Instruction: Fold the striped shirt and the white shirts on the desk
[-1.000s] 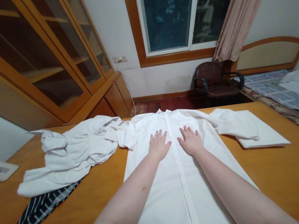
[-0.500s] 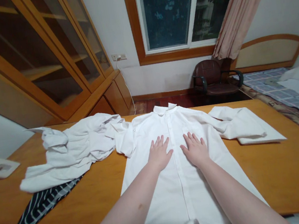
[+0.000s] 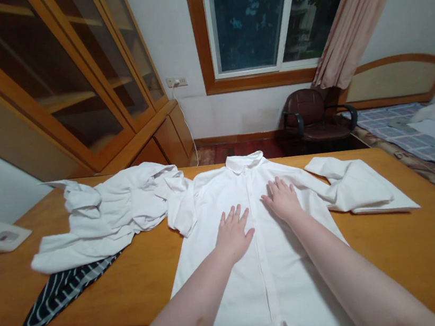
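The left hand (image 3: 232, 231) is laid flat, fingers spread and nothing grasped, on the front of a white shirt (image 3: 263, 264), just left of its buttoned placket. The right hand (image 3: 283, 198) is pressed palm down in the same open way on the other side of the placket, a little farther up the chest, nearer the collar. The shirt is spread face up along the middle of the wooden desk (image 3: 412, 244), collar at the far edge and hem hanging toward the near edge; its cloth is plain white and mostly smooth, with a straight button line down the centre. Its right sleeve is folded over a flat folded white cloth (image 3: 382, 200). To the left, a crumpled white garment (image 3: 108, 215) is heaped against the other sleeve, partly covering a dark striped cloth (image 3: 58, 293).
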Motion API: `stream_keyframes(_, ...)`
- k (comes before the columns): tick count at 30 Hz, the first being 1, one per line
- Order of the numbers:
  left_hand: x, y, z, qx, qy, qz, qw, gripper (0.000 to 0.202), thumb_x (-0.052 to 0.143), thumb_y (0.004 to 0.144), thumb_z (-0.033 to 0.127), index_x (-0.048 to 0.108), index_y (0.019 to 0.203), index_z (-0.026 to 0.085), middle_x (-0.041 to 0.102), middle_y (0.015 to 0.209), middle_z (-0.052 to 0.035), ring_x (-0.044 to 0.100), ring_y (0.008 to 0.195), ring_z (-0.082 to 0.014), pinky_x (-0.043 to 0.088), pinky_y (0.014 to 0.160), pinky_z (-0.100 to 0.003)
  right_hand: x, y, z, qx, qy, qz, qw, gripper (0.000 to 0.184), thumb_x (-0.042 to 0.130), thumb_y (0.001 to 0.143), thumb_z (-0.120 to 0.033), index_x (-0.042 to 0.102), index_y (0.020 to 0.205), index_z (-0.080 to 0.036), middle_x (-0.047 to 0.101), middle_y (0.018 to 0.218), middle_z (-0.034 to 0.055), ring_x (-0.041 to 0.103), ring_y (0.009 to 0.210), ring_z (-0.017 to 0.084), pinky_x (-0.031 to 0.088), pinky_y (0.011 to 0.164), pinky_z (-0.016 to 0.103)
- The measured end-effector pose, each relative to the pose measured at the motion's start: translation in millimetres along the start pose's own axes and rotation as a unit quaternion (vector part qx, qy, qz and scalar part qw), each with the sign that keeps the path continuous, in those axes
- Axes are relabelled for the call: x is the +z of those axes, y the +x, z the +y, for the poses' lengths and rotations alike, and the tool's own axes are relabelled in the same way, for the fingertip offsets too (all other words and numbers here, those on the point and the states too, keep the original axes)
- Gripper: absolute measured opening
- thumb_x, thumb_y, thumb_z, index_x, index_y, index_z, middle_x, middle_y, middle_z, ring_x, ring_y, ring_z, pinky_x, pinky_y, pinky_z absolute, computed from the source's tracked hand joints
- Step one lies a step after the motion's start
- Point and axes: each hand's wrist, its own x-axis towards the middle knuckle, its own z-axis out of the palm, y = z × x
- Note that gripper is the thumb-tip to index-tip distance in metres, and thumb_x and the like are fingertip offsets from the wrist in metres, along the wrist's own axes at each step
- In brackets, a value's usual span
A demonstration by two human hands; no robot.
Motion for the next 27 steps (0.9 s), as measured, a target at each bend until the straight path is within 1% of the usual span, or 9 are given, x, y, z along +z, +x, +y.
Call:
stream_keyframes(3, 0.6, -8, 2, -0.019, 0.003, -0.014, 1.0, 0.063, 0.032, 0.09, 0.053, 0.023, 0.149, 0.031, 0.02, 0.155, -0.0037, 0.013, 0.144, -0.0277, 0.01, 0.114, -0.056, 23, 1, 11, -0.006, 0.015, -0.028, 0.999, 0.065, 0.034, 0.092, -0.053, 0.033, 0.145, -0.015, 0.026, 0.153, 0.0151, 0.02, 0.14, 0.03, 0.014, 0.11, 0.048)
stream_keyframes(6, -12.7, -3, 5, -0.025, 0.009, -0.07, 0.997, 0.068, 0.036, 0.086, 0.056, 0.024, 0.148, 0.031, 0.019, 0.156, -0.0054, 0.014, 0.143, -0.0326, 0.016, 0.11, -0.061, 33, -1, 16, -0.017, 0.016, -0.032, 0.999, 0.065, 0.031, 0.093, -0.053, 0.029, 0.147, -0.017, 0.024, 0.154, 0.0135, 0.017, 0.141, 0.028, 0.011, 0.111, 0.047)
stream_keyframes(9, -35.0, 23, 9, -0.037, 0.007, -0.107, 0.994, 0.062, 0.039, 0.085, 0.058, 0.044, 0.137, 0.025, 0.044, 0.143, -0.012, 0.038, 0.131, -0.035, 0.029, 0.105, -0.057, 33, -1, 16, -0.018, 0.011, -0.034, 0.999, 0.066, 0.029, 0.092, -0.054, 0.028, 0.148, -0.018, 0.022, 0.154, 0.0133, 0.015, 0.142, 0.029, 0.01, 0.111, 0.048)
stream_keyframes(10, -40.6, 35, 10, -0.053, 0.002, -0.097, 0.994, 0.056, 0.036, 0.088, 0.055, 0.051, 0.13, 0.022, 0.054, 0.133, -0.0133, 0.048, 0.123, -0.0327, 0.033, 0.103, -0.053, 32, -1, 15, -0.017, 0.01, -0.034, 0.999, 0.066, 0.029, 0.092, -0.054, 0.028, 0.148, -0.018, 0.022, 0.154, 0.0132, 0.015, 0.142, 0.029, 0.01, 0.111, 0.049)
stream_keyframes(12, -44.3, 59, 13, -0.07, -0.008, -0.04, 0.997, 0.049, 0.032, 0.092, 0.047, 0.054, 0.125, 0.019, 0.058, 0.126, -0.0136, 0.054, 0.116, -0.0282, 0.037, 0.101, -0.046, 32, 0, 15, -0.015, 0.009, -0.037, 0.999, 0.066, 0.028, 0.092, -0.055, 0.028, 0.148, -0.019, 0.021, 0.155, 0.0129, 0.015, 0.142, 0.029, 0.01, 0.111, 0.049)
stream_keyframes(14, -37.5, 79, 13, -0.048, -0.002, 0.025, 0.999, 0.049, 0.036, 0.092, 0.043, 0.046, 0.133, 0.018, 0.045, 0.141, -0.0128, 0.041, 0.129, -0.0268, 0.03, 0.107, -0.043, 32, 1, 15, -0.014, 0.007, -0.039, 0.999, 0.066, 0.028, 0.092, -0.055, 0.027, 0.148, -0.019, 0.021, 0.155, 0.0126, 0.015, 0.142, 0.029, 0.01, 0.111, 0.049)
stream_keyframes(17, -17.0, 93, 9, -0.017, 0.006, 0.043, 0.999, 0.058, 0.037, 0.092, 0.045, 0.032, 0.144, 0.021, 0.027, 0.153, -0.009, 0.021, 0.141, -0.0264, 0.016, 0.114, -0.046, 33, 1, 15, -0.014, 0.008, -0.039, 0.999, 0.067, 0.027, 0.092, -0.055, 0.027, 0.148, -0.02, 0.021, 0.155, 0.012, 0.015, 0.142, 0.028, 0.01, 0.111, 0.049)
stream_keyframes(21, 0.8, 96, 1, -0.007, 0.002, 0.023, 1.0, 0.061, 0.031, 0.092, 0.052, 0.027, 0.147, 0.026, 0.026, 0.154, -0.0061, 0.017, 0.142, -0.0268, 0.013, 0.113, -0.053, 31, 0, 16, 0.011, 0.018, -0.047, 0.999, 0.068, 0.025, 0.091, -0.059, 0.026, 0.149, -0.023, 0.021, 0.155, 0.0099, 0.015, 0.142, 0.027, 0.011, 0.111, 0.048)
stream_keyframes(27, 1.8, 99, -3, -0.007, 0.0, 0.018, 1.0, 0.063, 0.029, 0.091, 0.055, 0.025, 0.148, 0.027, 0.024, 0.155, -0.0041, 0.016, 0.143, -0.0256, 0.013, 0.114, -0.052, 27, 0, 22, 0.118, 0.0, -0.061, 0.991, 0.076, 0.025, 0.09, -0.063, 0.021, 0.15, -0.017, 0.018, 0.155, 0.0179, 0.015, 0.141, 0.032, 0.012, 0.11, 0.048)
